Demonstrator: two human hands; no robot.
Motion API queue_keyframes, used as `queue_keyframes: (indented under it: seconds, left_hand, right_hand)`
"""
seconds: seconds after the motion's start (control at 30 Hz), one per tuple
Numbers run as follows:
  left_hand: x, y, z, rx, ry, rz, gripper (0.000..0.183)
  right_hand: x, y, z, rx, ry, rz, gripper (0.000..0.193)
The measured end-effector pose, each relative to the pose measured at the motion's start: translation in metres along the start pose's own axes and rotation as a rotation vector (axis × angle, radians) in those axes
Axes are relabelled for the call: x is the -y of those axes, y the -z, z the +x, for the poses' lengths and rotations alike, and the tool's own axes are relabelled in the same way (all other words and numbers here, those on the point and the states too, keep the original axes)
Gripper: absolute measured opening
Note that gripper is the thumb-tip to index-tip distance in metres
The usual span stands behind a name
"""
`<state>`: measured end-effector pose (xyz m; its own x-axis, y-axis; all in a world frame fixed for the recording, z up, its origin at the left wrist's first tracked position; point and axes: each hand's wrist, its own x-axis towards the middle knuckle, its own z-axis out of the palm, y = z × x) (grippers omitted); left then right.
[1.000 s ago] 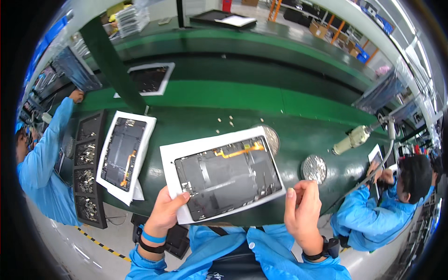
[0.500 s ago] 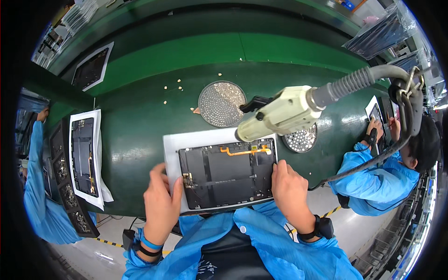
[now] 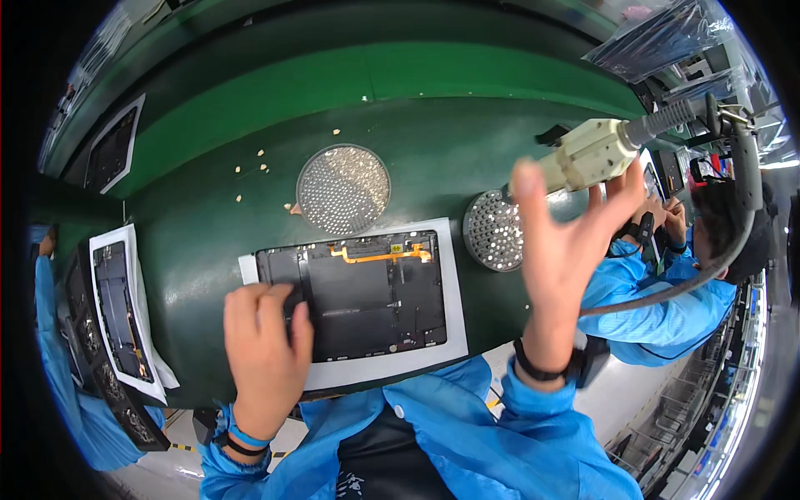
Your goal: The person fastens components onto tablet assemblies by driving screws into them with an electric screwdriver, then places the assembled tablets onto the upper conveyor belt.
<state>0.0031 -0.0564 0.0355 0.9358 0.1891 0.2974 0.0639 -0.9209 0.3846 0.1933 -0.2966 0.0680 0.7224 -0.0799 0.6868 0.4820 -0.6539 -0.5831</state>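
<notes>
An opened tablet (image 3: 350,300) with black innards and an orange flex cable (image 3: 375,256) lies on a white sheet (image 3: 454,300) in front of me. My left hand (image 3: 267,342) is over the tablet's left edge, fingers bent and thumb apart, with nothing visible in it. Raised at the right, my right hand (image 3: 571,237) has its thumb and fingers spread. Just behind it hangs a cream-coloured hose-fed gun (image 3: 590,154); whether the fingers touch it I cannot tell.
Two round perforated trays (image 3: 343,190) (image 3: 493,233) with small bright pieces stand beyond the tablet. Crumbs (image 3: 262,153) lie at the far left. Another opened tablet (image 3: 121,300) and a dark parts tray (image 3: 125,400) are on the left. A co-worker (image 3: 658,308) sits at right.
My right hand has left the tablet's right edge and risen to the gun, which is now farther right. My left hand has moved over the tablet's left edge. The view has shifted.
</notes>
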Motion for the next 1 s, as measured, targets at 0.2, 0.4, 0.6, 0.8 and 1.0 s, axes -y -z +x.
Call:
queue_keyframes:
  seconds: [0.2,0.4,0.6,0.8,1.0]
  left_hand:
    - [-0.003,-0.045,0.039,0.099,-0.105,-0.087,0.046]
    - [0.004,-0.052,0.039,0.141,-0.075,-0.104,0.045]
    - [0.013,-0.064,0.038,0.210,-0.065,-0.102,0.053]
    - [0.015,-0.059,0.039,0.279,-0.044,-0.068,0.049]
    - [0.009,-0.057,0.037,0.307,-0.002,-0.001,0.049]
  right_hand:
    - [-0.032,-0.036,0.024,-0.185,-0.145,0.422,0.042]
    - [-0.038,-0.024,-0.016,-0.096,0.141,0.369,0.052]
    - [-0.040,-0.046,-0.026,0.033,0.033,0.831,0.042]
    - [-0.056,-0.047,-0.021,0.057,0.102,0.815,0.038]
    - [-0.056,-0.048,-0.021,0.147,0.069,0.855,0.041]
